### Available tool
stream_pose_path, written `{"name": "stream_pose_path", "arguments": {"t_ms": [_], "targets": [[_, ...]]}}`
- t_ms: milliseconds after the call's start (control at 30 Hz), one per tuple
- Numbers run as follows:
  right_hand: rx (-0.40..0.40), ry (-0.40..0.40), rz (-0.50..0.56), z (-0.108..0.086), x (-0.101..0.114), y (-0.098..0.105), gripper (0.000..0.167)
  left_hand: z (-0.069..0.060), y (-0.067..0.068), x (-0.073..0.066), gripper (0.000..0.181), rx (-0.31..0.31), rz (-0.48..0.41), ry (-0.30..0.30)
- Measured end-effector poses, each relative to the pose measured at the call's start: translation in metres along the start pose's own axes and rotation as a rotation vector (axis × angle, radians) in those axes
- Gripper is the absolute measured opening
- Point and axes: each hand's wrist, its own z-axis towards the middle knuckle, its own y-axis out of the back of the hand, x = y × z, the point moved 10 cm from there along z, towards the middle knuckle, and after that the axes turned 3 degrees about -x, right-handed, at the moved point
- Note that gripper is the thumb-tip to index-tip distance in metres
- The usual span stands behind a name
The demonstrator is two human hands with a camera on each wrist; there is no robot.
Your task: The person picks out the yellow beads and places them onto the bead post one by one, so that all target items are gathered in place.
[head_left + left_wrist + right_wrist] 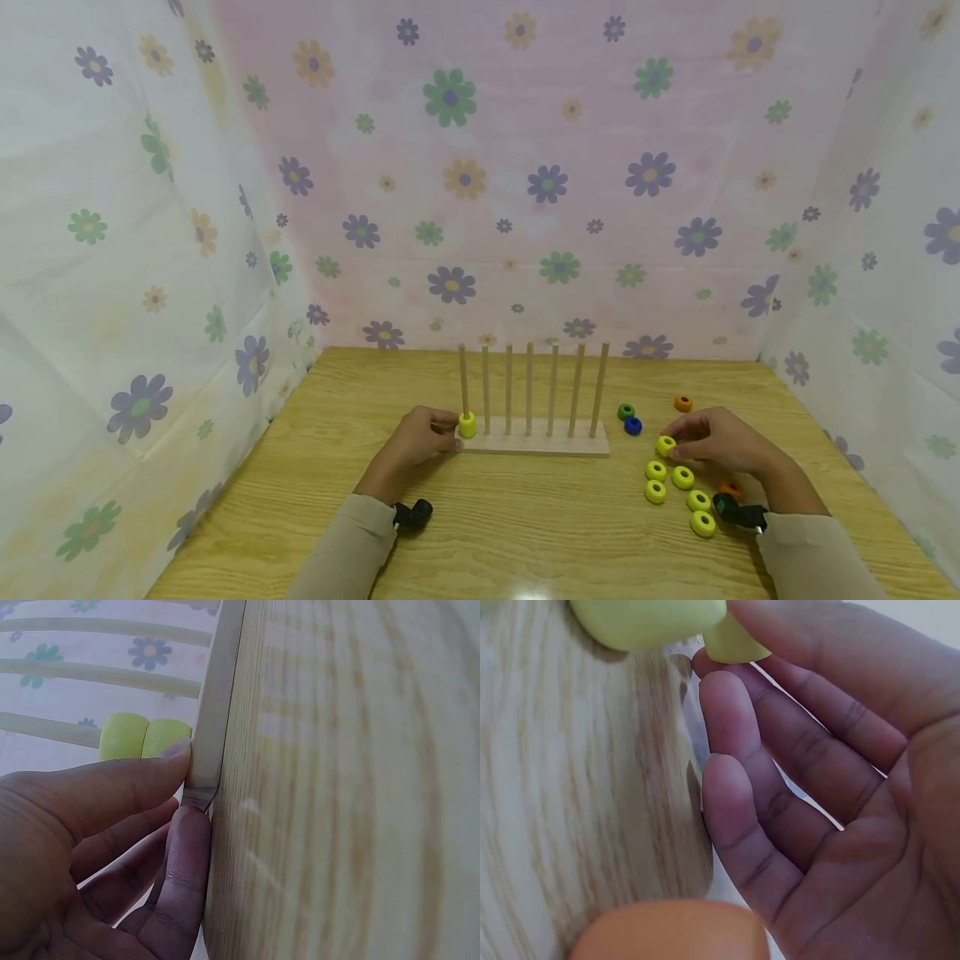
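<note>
A wooden peg rack [532, 447] with a row of upright pegs stands on the table. Two yellow beads [146, 737] are stacked on its leftmost peg. My left hand [420, 435] holds the left end of the rack's base, thumb on the upper face and fingers at the end edge. To the right of the rack, my right hand [723, 442] pinches a yellow bead [665, 446] between thumb and fingers. In the right wrist view that bead [735, 641] is partly cut off at the top. Several loose yellow beads [682, 477] lie just below this hand.
A green bead [626, 412] and a blue bead [633, 426] lie near the rack's right end. One orange bead [683, 403] sits farther back; another orange bead [731, 489] is beneath the right wrist. Flowered cloth [510, 217] surrounds the wooden table [510, 533] at the back and sides.
</note>
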Motion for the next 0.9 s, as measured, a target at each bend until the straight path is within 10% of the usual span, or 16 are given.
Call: {"name": "stream_pose_path", "arguments": {"t_ms": [900], "targets": [[-0.214, 0.097, -0.124, 0.0, 0.053, 0.034, 0.029, 0.003, 0.0, 0.003, 0.044, -0.005, 0.016, -0.019]]}}
